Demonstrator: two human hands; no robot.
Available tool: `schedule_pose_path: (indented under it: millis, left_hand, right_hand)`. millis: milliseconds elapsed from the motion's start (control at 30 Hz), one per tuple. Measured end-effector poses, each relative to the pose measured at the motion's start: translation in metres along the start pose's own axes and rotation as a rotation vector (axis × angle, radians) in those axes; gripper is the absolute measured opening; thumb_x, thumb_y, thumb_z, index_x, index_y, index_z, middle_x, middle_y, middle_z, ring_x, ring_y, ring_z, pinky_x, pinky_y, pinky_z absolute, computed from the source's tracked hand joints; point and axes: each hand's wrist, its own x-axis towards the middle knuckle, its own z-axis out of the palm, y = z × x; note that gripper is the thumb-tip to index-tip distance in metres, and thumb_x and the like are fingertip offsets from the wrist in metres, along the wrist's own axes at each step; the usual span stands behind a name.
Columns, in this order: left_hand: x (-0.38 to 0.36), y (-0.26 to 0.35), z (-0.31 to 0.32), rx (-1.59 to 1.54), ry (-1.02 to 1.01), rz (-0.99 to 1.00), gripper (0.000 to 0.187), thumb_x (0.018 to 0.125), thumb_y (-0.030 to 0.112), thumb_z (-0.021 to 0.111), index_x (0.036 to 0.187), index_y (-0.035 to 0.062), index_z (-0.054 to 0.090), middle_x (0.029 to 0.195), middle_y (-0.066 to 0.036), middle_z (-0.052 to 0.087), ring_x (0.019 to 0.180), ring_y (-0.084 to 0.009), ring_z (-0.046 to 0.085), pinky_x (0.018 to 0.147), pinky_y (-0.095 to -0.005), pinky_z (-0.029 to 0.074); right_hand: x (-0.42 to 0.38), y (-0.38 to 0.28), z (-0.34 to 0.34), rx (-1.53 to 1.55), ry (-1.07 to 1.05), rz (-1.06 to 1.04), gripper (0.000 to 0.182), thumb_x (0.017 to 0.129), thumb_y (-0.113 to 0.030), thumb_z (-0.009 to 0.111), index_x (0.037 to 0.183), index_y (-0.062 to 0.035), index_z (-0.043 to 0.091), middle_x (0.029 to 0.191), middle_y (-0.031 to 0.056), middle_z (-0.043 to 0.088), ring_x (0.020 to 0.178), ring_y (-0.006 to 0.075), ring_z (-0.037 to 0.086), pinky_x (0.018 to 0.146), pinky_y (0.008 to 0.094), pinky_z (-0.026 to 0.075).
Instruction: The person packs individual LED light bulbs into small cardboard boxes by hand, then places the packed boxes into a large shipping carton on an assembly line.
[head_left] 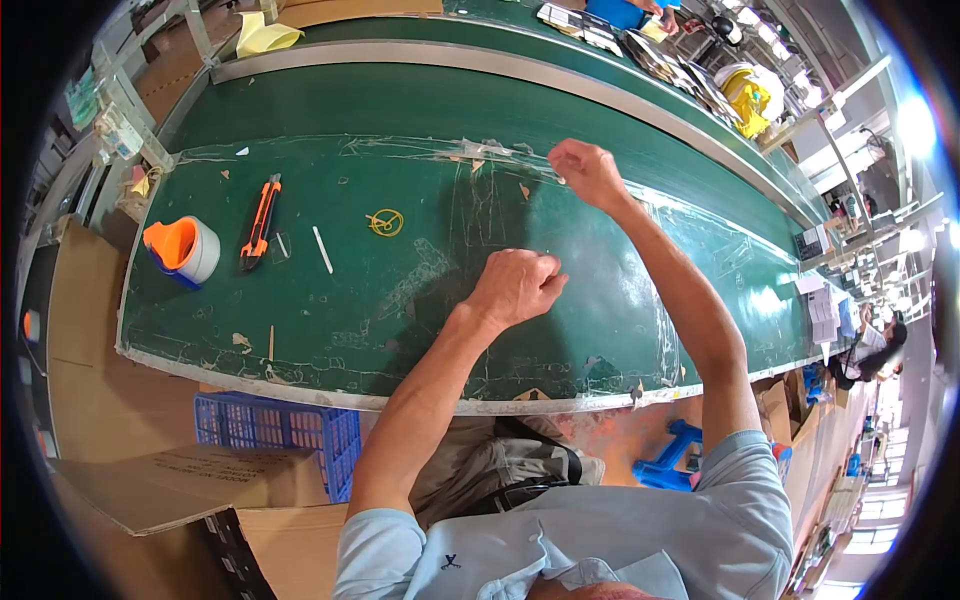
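My left hand [515, 287] is held over the middle of the green worktop [440, 280], its fingers curled closed. Farther off and to the right, my right hand [588, 170] is also closed, close to the strip of clear tape and torn scraps [485, 150] along the worktop. What either hand holds, if anything, is hidden in the curled fingers. To the left of my hands lie a coiled yellow tie [385, 222], a thin white stick [322, 249] and an orange and black utility knife [262, 222]. A tape dispenser with an orange core [183, 250] sits at the far left.
Beyond the worktop runs a metal rail [450, 60]. Below the front edge are a blue plastic crate [285, 428], an open cardboard box [190, 480] and a blue stool [670, 455]. Other people [875, 345] are in the background at right and at the top.
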Motion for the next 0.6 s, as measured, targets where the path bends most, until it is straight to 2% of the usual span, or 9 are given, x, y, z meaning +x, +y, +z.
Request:
schedule_pose_path:
  millis: [67,133,200,233,267,333,367,433,600]
  left_hand:
    - [-0.001,0.001,0.000,0.006,-0.010,0.006,0.027,0.090,0.023,0.080,0.076,0.0048,0.066,0.073,-0.014,0.072,0.069,-0.0374,0.072,0.064,-0.0487,0.056]
    - [-0.002,0.001,-0.001,0.009,-0.003,0.019,0.027,0.090,0.022,0.079,0.075,0.0050,0.066,0.072,-0.014,0.072,0.069,-0.0371,0.072,0.064,-0.0482,0.057]
    - [-0.002,0.000,-0.004,0.015,0.000,0.007,0.026,0.090,0.022,0.079,0.075,0.0051,0.066,0.072,-0.014,0.072,0.069,-0.0371,0.072,0.064,-0.0481,0.057]
    - [-0.002,0.000,-0.005,0.016,0.004,0.001,0.025,0.090,0.021,0.079,0.075,0.0052,0.066,0.071,-0.014,0.071,0.069,-0.0371,0.072,0.064,-0.0479,0.057]
    - [-0.002,0.001,-0.005,0.017,0.008,-0.003,0.025,0.090,0.021,0.079,0.075,0.0052,0.066,0.071,-0.014,0.071,0.069,-0.0371,0.072,0.064,-0.0479,0.057]
    - [-0.001,0.002,-0.006,0.019,0.032,0.016,0.024,0.089,0.020,0.079,0.075,0.0052,0.066,0.070,-0.014,0.071,0.068,-0.0374,0.072,0.062,-0.0480,0.057]
    - [-0.001,0.002,-0.005,0.019,0.038,0.011,0.024,0.089,0.020,0.079,0.075,0.0052,0.066,0.070,-0.014,0.071,0.068,-0.0374,0.072,0.062,-0.0480,0.057]
    - [0.000,0.002,-0.004,0.014,0.042,0.030,0.024,0.089,0.020,0.079,0.075,0.0051,0.066,0.070,-0.014,0.070,0.068,-0.0376,0.071,0.062,-0.0482,0.057]
    - [-0.001,0.000,0.000,-0.008,0.049,0.046,0.026,0.090,0.021,0.078,0.074,0.0051,0.065,0.070,-0.014,0.069,0.068,-0.0379,0.070,0.062,-0.0499,0.056]
  right_hand:
    - [-0.005,-0.010,0.015,0.158,-0.149,-0.009,0.017,0.092,-0.015,0.072,0.106,-0.0056,0.077,0.100,0.0128,0.081,0.095,0.0297,0.079,0.086,0.0392,0.061]
    - [-0.005,-0.021,0.037,0.229,-0.181,-0.002,0.015,0.091,-0.015,0.072,0.103,-0.0054,0.076,0.095,0.0129,0.080,0.091,0.0296,0.078,0.084,0.0406,0.061]
    - [-0.005,-0.047,0.039,0.007,-0.244,-0.028,0.014,0.089,-0.014,0.071,0.100,-0.0052,0.075,0.090,0.0127,0.079,0.086,0.0323,0.076,0.082,0.0438,0.061]
    - [-0.001,-0.048,0.040,-0.087,-0.304,-0.015,0.017,0.087,-0.010,0.070,0.103,-0.0052,0.073,0.095,0.0152,0.078,0.088,0.0370,0.075,0.084,0.0476,0.060]
    - [0.001,-0.044,0.042,-0.087,-0.309,-0.019,0.017,0.087,-0.010,0.070,0.103,-0.0052,0.073,0.095,0.0152,0.078,0.088,0.0370,0.075,0.084,0.0476,0.060]
    - [0.003,-0.039,0.042,-0.384,-0.258,-0.185,0.026,0.083,-0.005,0.069,0.109,-0.0054,0.073,0.104,0.0182,0.078,0.099,0.0404,0.074,0.087,0.0494,0.059]
    - [0.006,-0.038,0.043,-0.385,-0.263,-0.191,0.026,0.083,-0.005,0.069,0.109,-0.0054,0.073,0.104,0.0182,0.078,0.099,0.0404,0.074,0.087,0.0494,0.059]
    - [0.010,-0.039,0.044,-0.425,-0.380,-0.064,0.036,0.079,-0.002,0.069,0.114,-0.0052,0.072,0.109,0.0210,0.076,0.106,0.0429,0.072,0.092,0.0512,0.058]
    - [0.035,-0.040,0.065,-0.355,-0.351,-0.134,0.038,0.077,-0.001,0.069,0.114,-0.0060,0.075,0.105,0.0206,0.076,0.102,0.0430,0.072,0.092,0.0505,0.058]
